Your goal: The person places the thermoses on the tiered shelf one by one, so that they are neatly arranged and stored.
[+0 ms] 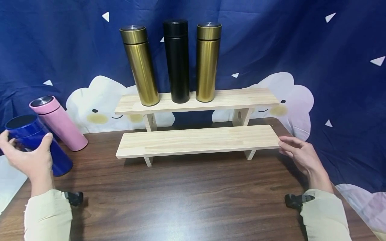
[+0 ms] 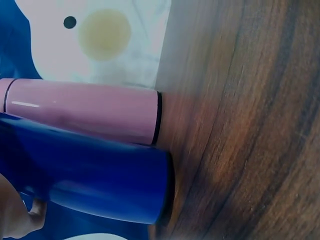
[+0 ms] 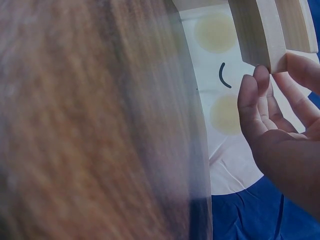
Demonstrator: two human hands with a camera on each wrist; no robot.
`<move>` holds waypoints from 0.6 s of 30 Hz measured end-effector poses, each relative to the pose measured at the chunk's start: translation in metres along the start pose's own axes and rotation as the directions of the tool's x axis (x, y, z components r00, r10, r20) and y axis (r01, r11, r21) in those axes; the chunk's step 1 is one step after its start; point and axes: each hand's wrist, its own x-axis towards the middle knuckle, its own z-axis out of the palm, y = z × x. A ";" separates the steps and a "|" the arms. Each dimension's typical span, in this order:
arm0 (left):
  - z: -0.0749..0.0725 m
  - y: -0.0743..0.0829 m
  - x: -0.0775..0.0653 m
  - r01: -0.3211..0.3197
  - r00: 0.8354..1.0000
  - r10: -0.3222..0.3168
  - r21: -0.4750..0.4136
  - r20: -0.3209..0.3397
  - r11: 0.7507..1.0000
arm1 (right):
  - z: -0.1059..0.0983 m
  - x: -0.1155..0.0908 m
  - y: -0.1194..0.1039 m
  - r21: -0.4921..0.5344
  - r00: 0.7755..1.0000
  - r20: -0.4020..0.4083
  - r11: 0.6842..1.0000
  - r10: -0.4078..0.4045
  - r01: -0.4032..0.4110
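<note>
My left hand is round the upper part of a blue thermos bottle, thumb on the near right side and fingers on the left. The bottle stands on the table right beside a pink thermos bottle; both show sideways in the left wrist view. At the right end of the lower board of a two-tier wooden shelf, my right hand pinches the board's end with its fingertips. In the right wrist view its fingers lie at the board's corner.
On the upper board stand two gold thermos bottles with a black one between them. The brown wooden table reaches back to a dark blue curtain with clouds. A white sheet lies at the left edge.
</note>
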 end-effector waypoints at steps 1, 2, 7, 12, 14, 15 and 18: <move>0.001 -0.001 0.000 -0.010 1.000 0.010 0.004 0.006 1.000 | 0.000 0.000 0.000 -0.003 1.000 -0.001 1.000 0.000 0.000; 0.001 -0.002 0.000 -0.021 1.000 0.021 0.011 0.012 1.000 | 0.000 0.000 0.000 -0.005 1.000 -0.002 1.000 -0.001 0.001; 0.004 -0.006 0.002 -0.032 0.999 0.030 0.044 0.030 0.999 | 0.000 0.000 0.001 -0.012 1.000 -0.006 1.000 0.005 -0.005; 0.006 -0.004 0.000 -0.030 0.999 0.028 0.065 0.039 0.997 | 0.000 0.000 0.001 -0.012 1.000 -0.008 1.000 0.007 -0.007; 0.005 -0.002 -0.001 -0.041 0.999 0.038 0.064 0.038 0.997 | 0.000 0.000 0.000 -0.014 1.000 -0.008 1.000 0.006 -0.006; 0.005 -0.001 -0.002 -0.050 0.998 0.048 0.063 0.038 0.997 | 0.000 0.000 0.000 -0.015 1.000 -0.008 1.000 0.006 -0.006; 0.003 0.000 -0.003 -0.092 0.995 0.090 0.055 0.037 0.994 | 0.000 0.000 0.000 -0.013 1.000 -0.008 1.000 0.009 -0.009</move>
